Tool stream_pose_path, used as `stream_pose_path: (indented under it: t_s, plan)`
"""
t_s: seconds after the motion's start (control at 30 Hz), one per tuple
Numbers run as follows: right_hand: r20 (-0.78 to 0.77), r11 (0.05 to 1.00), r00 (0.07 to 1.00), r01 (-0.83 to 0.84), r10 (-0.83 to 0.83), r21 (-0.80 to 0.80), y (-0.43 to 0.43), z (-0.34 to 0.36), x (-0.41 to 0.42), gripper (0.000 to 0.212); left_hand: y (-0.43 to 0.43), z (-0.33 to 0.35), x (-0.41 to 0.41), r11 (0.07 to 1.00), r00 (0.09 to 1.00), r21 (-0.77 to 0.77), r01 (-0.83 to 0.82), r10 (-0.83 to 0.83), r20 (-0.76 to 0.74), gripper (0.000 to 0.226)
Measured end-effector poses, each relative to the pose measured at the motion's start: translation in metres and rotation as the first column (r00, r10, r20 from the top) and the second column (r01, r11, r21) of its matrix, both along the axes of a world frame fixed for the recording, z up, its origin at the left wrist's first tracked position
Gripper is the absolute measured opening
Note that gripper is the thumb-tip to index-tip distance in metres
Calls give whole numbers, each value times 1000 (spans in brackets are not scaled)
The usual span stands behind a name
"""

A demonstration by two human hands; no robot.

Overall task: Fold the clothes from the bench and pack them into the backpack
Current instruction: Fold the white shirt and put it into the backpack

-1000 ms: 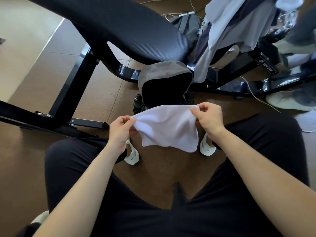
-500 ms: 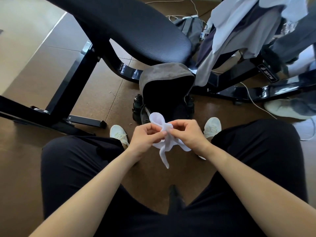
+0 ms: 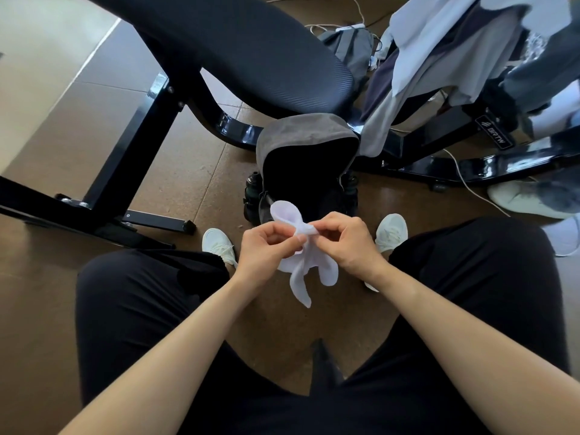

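Where it was spread, white cloth (image 3: 310, 271) now bunched, left hand (image 3: 266, 246) and right hand (image 3: 345, 240) pinching it

I see a white cloth (image 3: 309, 268), a grey backpack (image 3: 301, 133) black inside, a black fine-ribbed bench (image 3: 251, 51), brown floor (image 3: 188, 171), white shoes (image 3: 216, 243).
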State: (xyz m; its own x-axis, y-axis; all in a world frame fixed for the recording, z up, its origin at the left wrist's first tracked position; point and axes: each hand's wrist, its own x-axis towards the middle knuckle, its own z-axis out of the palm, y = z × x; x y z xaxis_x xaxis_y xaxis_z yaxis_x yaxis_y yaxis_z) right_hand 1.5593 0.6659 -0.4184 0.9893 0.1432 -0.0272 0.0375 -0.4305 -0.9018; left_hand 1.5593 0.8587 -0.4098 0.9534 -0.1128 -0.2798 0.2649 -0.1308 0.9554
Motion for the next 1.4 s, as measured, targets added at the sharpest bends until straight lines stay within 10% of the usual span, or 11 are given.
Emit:
stream_pose_path:
  t_s: [0.27,0.43,0.6,0.7,0.83,1.1,1.3,1.4]
  plan:
    - [-11,997,999,-33,32,-68,2,-2,7,28,6,0,2,983,983,-10,185,-185,-13,24]
    - [-33,998,998,-52,51,-30,-10,-1,17,14,31,-4,19,953,953,302,31,-119,278,35]
    - [-116,995,990,-75,82,69,-21,11,21,13,52,-17,26,715,896,628,308,-440,62,108]
    - [-122,994,988,-83,92,72,-26,14,22,13,45,-24,25,685,885,671,283,-456,92,70]
    - [-105,1000,994,-11,13,19,-32,16,26,12,42,-15,27,910,917,406,87,-232,323,15]
    - [-103,995,995,6,-17,-104,-31,8,27,15,34,0,25,979,949,194,61,-117,293,11]
    - [73,917,974,-177,216,-358,-7,15,17,60,28,-1,23,964,928,193,182,-233,291,13]
    - [105,909,953,-233,285,-347,4,13,16,32,23,-1,21,962,927,174,210,-252,279,17]
